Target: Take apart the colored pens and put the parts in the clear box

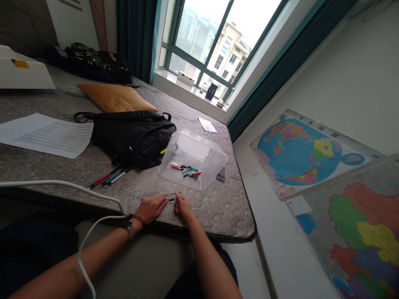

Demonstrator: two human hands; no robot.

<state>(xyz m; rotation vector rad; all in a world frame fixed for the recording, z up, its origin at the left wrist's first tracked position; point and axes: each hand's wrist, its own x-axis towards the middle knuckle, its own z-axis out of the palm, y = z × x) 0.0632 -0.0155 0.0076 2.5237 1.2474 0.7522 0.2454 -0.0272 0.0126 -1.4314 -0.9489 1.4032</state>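
Observation:
Between my two hands, just above the mattress's front edge, is a dark pen [171, 199]; only a short stretch of it shows. My left hand [152, 208] is closed around one end, with the thumb and fingers pinched together. At the other end my right hand [183, 206] is curled into a fist, and its fingers hide that tip. Beyond the hands stands a clear plastic box [212, 158] with several short red, teal and black pen pieces [188, 171] in it. Several long pens [110, 177] in red, teal, white and black lie to the left.
A black backpack [131, 139] lies on the mattress [218, 211] behind the pens, near a padded envelope [120, 98] and printed sheets [46, 135]. A white cable [102, 196] crosses over my left forearm's side. Wall maps [299, 149] hang at right.

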